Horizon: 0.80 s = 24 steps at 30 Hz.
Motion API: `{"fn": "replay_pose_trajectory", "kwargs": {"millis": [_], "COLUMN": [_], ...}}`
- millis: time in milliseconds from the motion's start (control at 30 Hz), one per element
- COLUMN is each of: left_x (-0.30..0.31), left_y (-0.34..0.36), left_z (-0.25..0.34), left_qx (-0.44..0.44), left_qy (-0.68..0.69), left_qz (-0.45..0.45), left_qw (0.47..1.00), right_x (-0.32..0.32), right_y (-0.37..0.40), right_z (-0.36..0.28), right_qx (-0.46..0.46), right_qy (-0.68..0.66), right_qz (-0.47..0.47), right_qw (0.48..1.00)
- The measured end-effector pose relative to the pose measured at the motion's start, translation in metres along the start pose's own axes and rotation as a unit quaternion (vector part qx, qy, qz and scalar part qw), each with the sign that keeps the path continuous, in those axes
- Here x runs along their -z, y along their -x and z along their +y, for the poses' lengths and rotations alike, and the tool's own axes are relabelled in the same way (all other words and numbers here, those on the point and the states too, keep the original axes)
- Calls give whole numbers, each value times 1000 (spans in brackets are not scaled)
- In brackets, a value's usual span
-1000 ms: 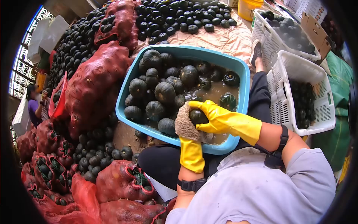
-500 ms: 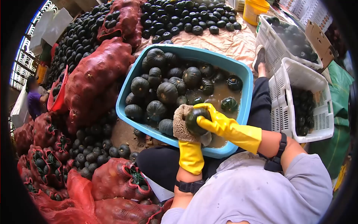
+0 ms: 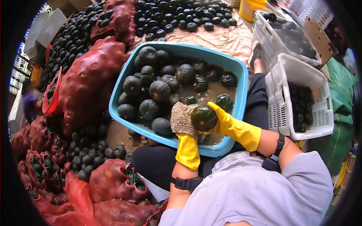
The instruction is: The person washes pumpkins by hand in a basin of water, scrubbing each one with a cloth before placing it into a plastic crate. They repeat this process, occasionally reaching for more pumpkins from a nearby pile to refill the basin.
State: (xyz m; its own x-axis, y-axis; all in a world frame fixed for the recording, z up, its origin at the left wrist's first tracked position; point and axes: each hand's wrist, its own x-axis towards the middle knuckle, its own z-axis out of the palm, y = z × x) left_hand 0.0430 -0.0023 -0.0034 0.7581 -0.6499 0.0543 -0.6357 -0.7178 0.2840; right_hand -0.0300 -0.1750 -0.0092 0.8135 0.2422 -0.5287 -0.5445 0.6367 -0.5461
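A wet dark green pumpkin [image 3: 204, 118] is held over the near side of a blue tub [image 3: 244, 94]. My right hand [image 3: 226, 122], in a yellow rubber glove, grips its right side. Against its left side my left hand [image 3: 187, 145], also gloved in yellow, presses a brown fluffy cloth [image 3: 183, 119]; the cloth hides most of the left fingers. Murky water [image 3: 211, 94] fills the tub, and several pumpkins [image 3: 159, 91] are heaped at its left and far side, a few of them sitting in the water at the right.
Red mesh sacks [image 3: 90, 83] and loose pumpkins [image 3: 88, 156] lie on the left. More pumpkins are spread on a cloth sheet [image 3: 226, 35] beyond the tub. White crates [image 3: 322, 109] and a yellow bucket [image 3: 252, 9] stand at the right. A person [image 3: 30, 105] is at the far left.
The pumpkin has turned between my hands, and its round end now faces up toward me. My right hand has shifted lower around it. The whole view has moved slightly.
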Motion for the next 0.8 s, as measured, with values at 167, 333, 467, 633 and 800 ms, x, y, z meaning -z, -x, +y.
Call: {"fn": "replay_pose_trajectory", "kwargs": {"millis": [167,333,467,633,800], "left_x": [0,-20,-27,-23,-48], "left_y": [16,45,43,33,29], "left_z": [-18,-37,-40,-27,-55], "left_qx": [-1,186,247,239,305], "left_qy": [150,490,462,266,572], "left_qz": [4,173,307,427,396], "left_qw": [989,834,795,830,650], "right_x": [61,256,165,38,2], "right_y": [72,178,67,-94,-171], "right_z": [-87,-180,-143,-63,4], "right_qx": [294,646,573,277,170], "right_qy": [18,-321,47,754,916], "right_qz": [-45,148,232,38,76], "right_qw": [955,677,785,595,356]}}
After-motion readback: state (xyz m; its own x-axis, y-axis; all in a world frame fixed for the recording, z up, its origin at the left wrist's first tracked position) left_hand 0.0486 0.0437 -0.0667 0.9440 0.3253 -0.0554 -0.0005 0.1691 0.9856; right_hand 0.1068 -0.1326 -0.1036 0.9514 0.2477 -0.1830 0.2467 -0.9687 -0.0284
